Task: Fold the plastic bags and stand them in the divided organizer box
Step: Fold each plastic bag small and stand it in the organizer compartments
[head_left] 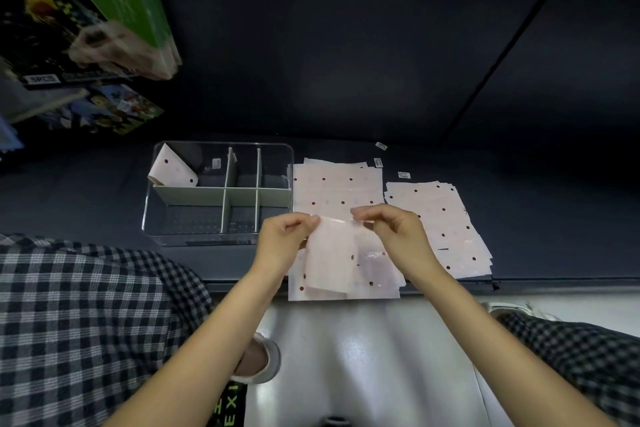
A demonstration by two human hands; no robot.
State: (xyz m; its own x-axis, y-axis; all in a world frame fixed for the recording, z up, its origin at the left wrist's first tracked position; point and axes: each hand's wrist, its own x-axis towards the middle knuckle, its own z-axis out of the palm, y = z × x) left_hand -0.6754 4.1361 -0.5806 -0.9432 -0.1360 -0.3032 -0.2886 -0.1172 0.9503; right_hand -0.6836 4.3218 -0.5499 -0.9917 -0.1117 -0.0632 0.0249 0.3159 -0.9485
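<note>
Nearest to us, both forearms reach forward over checked trousers and a pale floor. The left hand (285, 239) and right hand (394, 236) each pinch the top edge of one plastic bag (332, 260), pale pink with dark dots, lifted off the surface; its upper edge runs from nine to three o'clock between the pinches, and the sheet hangs toward six o'clock. We judge a fold is under way, with one layer already doubled on the left half.

Directly beneath lies a near stack of bags (332, 184), flat on the dark surface (519, 184). A second stack (446, 218) sits at three o'clock, just beside the right hand.

The organizer box (218, 192), clear-walled with pale green dividers, stands at ten o'clock from the hands, touching or just beside the near stack. One folded bag (171, 168) leans in its far-left compartment; the other compartments look unfilled. The left hand is the nearer to the box, so delivery would travel toward ten o'clock
</note>
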